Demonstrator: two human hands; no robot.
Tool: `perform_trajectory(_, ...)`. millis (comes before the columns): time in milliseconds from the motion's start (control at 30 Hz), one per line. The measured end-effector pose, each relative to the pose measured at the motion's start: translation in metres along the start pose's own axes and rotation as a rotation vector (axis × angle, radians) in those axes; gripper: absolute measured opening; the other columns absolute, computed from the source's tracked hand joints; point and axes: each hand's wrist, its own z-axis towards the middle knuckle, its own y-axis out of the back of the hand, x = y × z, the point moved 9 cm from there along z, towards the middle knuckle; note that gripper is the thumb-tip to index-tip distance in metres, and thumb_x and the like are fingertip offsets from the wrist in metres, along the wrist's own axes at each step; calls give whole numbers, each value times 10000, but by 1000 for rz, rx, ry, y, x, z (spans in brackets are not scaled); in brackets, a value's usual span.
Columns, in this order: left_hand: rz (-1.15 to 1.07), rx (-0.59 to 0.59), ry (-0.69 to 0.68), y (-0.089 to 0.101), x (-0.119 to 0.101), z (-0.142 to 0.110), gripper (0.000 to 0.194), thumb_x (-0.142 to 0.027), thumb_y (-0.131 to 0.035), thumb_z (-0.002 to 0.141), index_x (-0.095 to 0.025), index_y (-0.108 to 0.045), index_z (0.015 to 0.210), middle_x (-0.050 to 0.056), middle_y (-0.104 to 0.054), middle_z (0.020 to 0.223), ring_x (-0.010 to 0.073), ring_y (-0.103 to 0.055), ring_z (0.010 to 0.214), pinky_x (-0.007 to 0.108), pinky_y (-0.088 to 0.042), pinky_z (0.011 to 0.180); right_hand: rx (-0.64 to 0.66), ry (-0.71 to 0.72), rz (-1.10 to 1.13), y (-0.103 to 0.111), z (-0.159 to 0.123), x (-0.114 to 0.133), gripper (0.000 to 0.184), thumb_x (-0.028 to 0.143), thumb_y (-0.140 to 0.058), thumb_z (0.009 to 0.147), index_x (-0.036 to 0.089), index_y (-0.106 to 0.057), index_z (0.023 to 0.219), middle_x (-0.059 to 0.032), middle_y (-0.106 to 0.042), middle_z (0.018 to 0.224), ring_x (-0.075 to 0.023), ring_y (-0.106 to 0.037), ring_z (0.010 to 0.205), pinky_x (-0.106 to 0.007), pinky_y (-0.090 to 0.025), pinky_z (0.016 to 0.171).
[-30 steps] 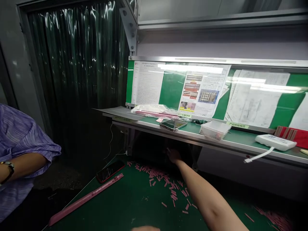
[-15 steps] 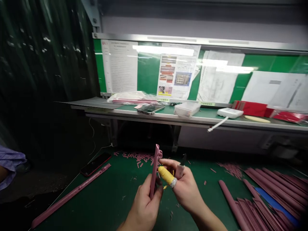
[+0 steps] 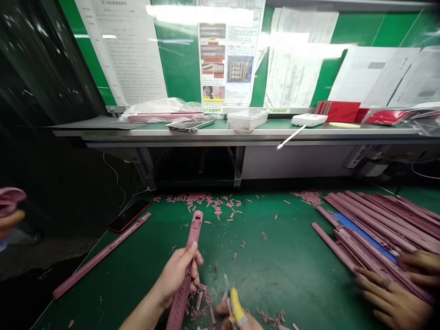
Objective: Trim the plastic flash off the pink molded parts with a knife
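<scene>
Here, left hand (image 3: 177, 275) grasping pink strip (image 3: 195, 229), cropped below, right hand (image 3: 239, 316) blurred, grip unclear

The pink strip (image 3: 195, 231) in the left hand (image 3: 177, 275) now shows its broad face rather than its edge, and the right hand (image 3: 240, 318), with its blurred tool (image 3: 226, 283), has dropped away from it toward the near edge of the bench (image 3: 292, 266). Another person's two hands (image 3: 395, 298) have arrived at the piled strips (image 3: 385, 220) on the right. Beyond the left edge, a hand (image 3: 10, 221) holding a pink piece (image 3: 12, 198) has appeared.
</scene>
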Motion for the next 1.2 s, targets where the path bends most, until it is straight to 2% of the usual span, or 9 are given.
perform_trajectory(67, 63, -14, -42, 4, -20, -3, 391, -434, -646, 821, -161, -553, 1085, -13, -619, 628, 95, -555, 422, 171, -445, 352, -2, 72, -139, 1, -7, 17, 622, 784, -451, 760, 212, -675, 859, -21, -530, 704, -151, -555, 650, -262, -444, 611)
perform_trajectory(133, 77, -1, -38, 0, -30, -8, 525, -359, -674, 814, -196, -469, 1270, 25, -671, 812, 80, -561, 436, 173, -461, 339, -44, 262, -353, 2, -11, 67, 488, 666, -515, 819, 210, -686, 854, -41, -548, 801, -173, -560, 752, -277, -449, 665)
perform_trajectory(200, 24, 21, -2, -8, -31, -15, 518, -306, -654, 835, -200, -457, 1302, 29, -659, 854, 62, -547, 430, 153, -446, 317, -99, 499, -565, 1, -17, 128, 334, 475, -485, 916, 219, -698, 941, -55, -565, 876, -182, -560, 835, -290, -450, 730)
perform_trajectory(267, -51, 46, 33, -16, -29, -21, 473, -276, -629, 854, -193, -474, 1293, 10, -634, 790, 52, -527, 406, 138, -426, 295, -202, 715, -746, 1, -24, 180, 271, 314, -508, 910, 229, -662, 1117, -53, -594, 884, -173, -565, 809, -285, -445, 721)
perform_trajectory(367, -89, 78, 60, -25, -26, -28, 441, -265, -622, 861, -180, -491, 1273, 7, -629, 773, 51, -528, 389, 141, -435, 292, -281, 901, -924, -3, -30, 215, 332, 195, -543, 855, 213, -639, 1172, -57, -649, 903, -163, -590, 778, -269, -451, 694)
perform_trajectory(833, 8, 79, 73, -32, -20, -33, 433, -299, -636, 847, -186, -517, 1248, 24, -653, 803, 44, -519, 352, 131, -418, 289, -283, 920, -1012, -2, -35, 213, 278, 244, -569, 865, 212, -691, 1112, -73, -687, 886, -167, -622, 758, -272, -481, 675)
perform_trajectory(933, 122, 117, 45, -33, -21, -34, 463, -361, -647, 834, -187, -533, 1247, 39, -653, 838, 46, -525, 367, 145, -437, 308, -216, 894, -967, 0, -34, 212, 263, 286, -609, 861, 219, -702, 1098, -57, -676, 829, -146, -593, 689, -253, -464, 631)
perform_trajectory(1067, 282, 150, -41, -34, -28, -39, 517, -410, -594, 862, -205, -483, 1324, 53, -637, 882, 74, -561, 444, 169, -464, 344, -82, 755, -842, 6, -27, 211, 337, 324, -748, 758, 227, -717, 1080, -27, -650, 789, -131, -554, 669, -234, -440, 615)
perform_trajectory(1200, 378, 151, -74, -38, -33, -48, 562, -425, -561, 877, -221, -437, 1386, 72, -645, 928, 82, -555, 479, 175, -453, 364, 77, 648, -716, 9, -21, 211, 265, 313, -724, 788, 204, -745, 1028, -11, -611, 719, -110, -493, 630, -231, -408, 582)
